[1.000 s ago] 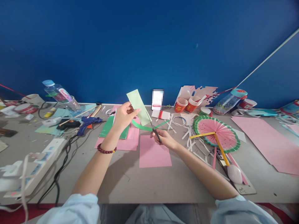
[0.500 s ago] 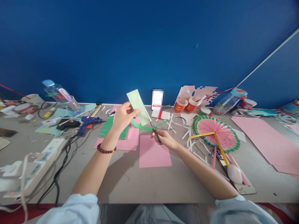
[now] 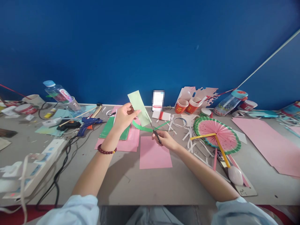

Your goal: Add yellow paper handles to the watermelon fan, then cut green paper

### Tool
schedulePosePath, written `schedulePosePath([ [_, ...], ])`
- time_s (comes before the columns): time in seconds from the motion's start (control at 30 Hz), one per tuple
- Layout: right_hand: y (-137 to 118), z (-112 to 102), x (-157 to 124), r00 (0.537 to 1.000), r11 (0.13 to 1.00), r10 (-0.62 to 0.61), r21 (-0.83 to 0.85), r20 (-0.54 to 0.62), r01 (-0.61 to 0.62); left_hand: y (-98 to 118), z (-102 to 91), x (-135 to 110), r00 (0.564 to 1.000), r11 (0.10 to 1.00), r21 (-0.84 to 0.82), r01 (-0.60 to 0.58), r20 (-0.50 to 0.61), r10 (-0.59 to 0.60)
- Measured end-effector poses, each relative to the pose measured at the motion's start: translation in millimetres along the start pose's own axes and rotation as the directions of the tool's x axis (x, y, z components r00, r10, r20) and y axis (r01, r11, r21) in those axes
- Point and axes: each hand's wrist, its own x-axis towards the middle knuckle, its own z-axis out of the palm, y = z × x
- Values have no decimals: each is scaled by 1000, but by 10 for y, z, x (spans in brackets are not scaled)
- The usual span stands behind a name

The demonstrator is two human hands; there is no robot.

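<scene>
My left hand [image 3: 126, 116] pinches the left edge of a pale green paper strip [image 3: 138, 106], held tilted above the table. My right hand [image 3: 165, 139] grips a pair of scissors [image 3: 156, 134] with dark handles. Their blades lie at the lower right part of the strip, along its edge. Below the hands a pink paper square [image 3: 154, 156] lies flat on the table. Behind the scissors are bright green paper strips [image 3: 142, 127]. Left of them a green paper pack [image 3: 107, 129] rests on pink sheets [image 3: 130, 143], partly behind my left wrist.
On the left are a blue glue gun [image 3: 89, 124], a power strip [image 3: 44, 162] with cables and a plastic bottle [image 3: 57, 93]. A phone [image 3: 158, 101] leans at the wall. Rightward are red paper cups [image 3: 181, 106], white paper scraps [image 3: 197, 149], a watermelon paper fan [image 3: 225, 134] and pink sheets [image 3: 267, 140].
Almost nothing differs. The scissor blades look slightly closer together at the strip, and the whole view has shifted a few pixels.
</scene>
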Motion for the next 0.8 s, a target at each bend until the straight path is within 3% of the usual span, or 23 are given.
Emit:
schedulePosePath([
  [0.8, 66, -6, 31, 999, 1000, 17, -8, -37, -17, -11, -10, 10, 1000, 1000, -8, 16, 9, -15],
])
